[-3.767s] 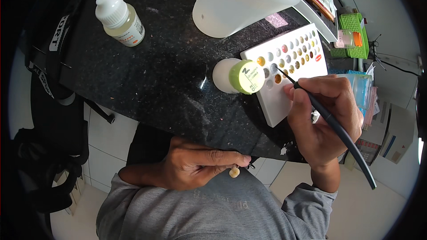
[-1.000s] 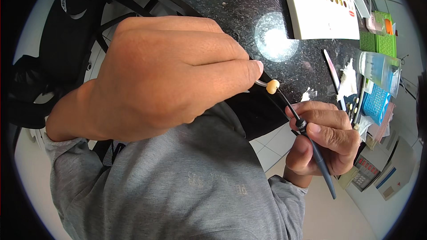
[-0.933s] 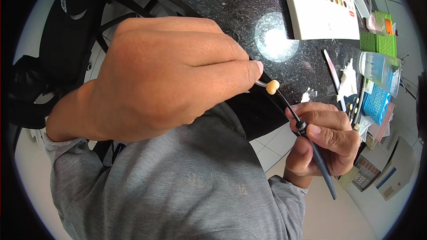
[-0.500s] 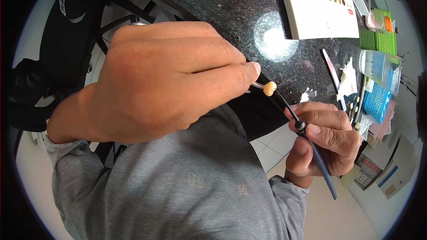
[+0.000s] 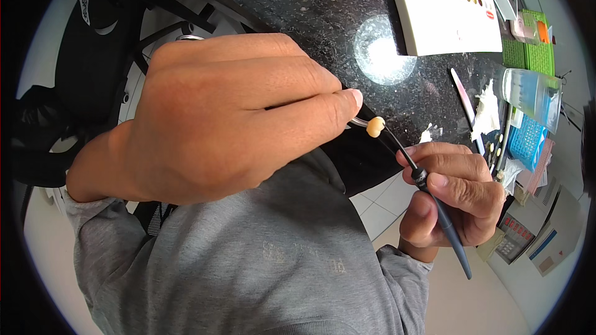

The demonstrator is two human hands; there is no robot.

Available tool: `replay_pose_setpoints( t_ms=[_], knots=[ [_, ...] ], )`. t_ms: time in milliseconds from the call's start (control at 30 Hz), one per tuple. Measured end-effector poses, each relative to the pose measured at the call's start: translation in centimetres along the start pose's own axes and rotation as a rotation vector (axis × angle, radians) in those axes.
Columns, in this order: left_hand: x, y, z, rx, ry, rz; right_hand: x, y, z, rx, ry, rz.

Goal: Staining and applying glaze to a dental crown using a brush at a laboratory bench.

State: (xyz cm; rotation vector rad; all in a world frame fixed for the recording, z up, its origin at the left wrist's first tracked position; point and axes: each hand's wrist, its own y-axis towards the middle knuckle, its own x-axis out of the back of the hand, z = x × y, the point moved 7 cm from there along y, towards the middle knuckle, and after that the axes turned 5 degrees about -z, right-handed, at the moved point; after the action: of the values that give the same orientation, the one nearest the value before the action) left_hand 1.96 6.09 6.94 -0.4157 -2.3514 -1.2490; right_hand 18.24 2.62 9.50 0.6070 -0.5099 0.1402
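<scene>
My left hand (image 5: 223, 115) is closed, its thumb and forefinger pinching curved metal forceps (image 5: 358, 122). Only the forceps' silver end shows past the fingertips; the palm side is hidden. A small cream-yellow tooth crown (image 5: 375, 127) sits at that end. From the right, my right hand (image 5: 469, 189) grips a fine brush (image 5: 450, 229) like a pen, between thumb and fingers. The brush has a dark grey handle, and its thin dark tip meets the crown's right side, seemingly touching it.
On the black speckled worktop (image 5: 310, 12) lies a white palette (image 5: 447, 28) with several coloured wells. A bright light spot falls beside it. To the right are a light-handled tool (image 5: 462, 96), crumpled tissue (image 5: 487, 111), a clear cup (image 5: 528, 90), and blue (image 5: 524, 142) and green baskets (image 5: 537, 56).
My left hand and the crown have shifted very slightly, the crown a little down and left. The right hand with the brush has barely moved.
</scene>
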Motion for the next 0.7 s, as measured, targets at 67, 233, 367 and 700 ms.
replay_pose_setpoints(
  t_ms=[67, 233, 367, 700],
  knots=[
    [0.01, 0.0, -0.01, -0.015, -0.005, -0.004, 0.01, 0.1, 0.08, 0.0, -0.002, 0.009],
    [0.02, 0.04, -0.02, -0.01, -0.007, -0.015, 0.09, -0.06, -0.03, -0.021, 0.0, -0.007],
    [-0.01, -0.06, -0.03, -0.031, -0.003, -0.017, 0.23, -0.32, 0.04, -0.025, 0.0, -0.008],
    [-0.02, 0.03, -0.07, -0.032, -0.001, -0.002, 0.0, -0.17, 0.14, -0.01, -0.029, 0.015]
  ],
)
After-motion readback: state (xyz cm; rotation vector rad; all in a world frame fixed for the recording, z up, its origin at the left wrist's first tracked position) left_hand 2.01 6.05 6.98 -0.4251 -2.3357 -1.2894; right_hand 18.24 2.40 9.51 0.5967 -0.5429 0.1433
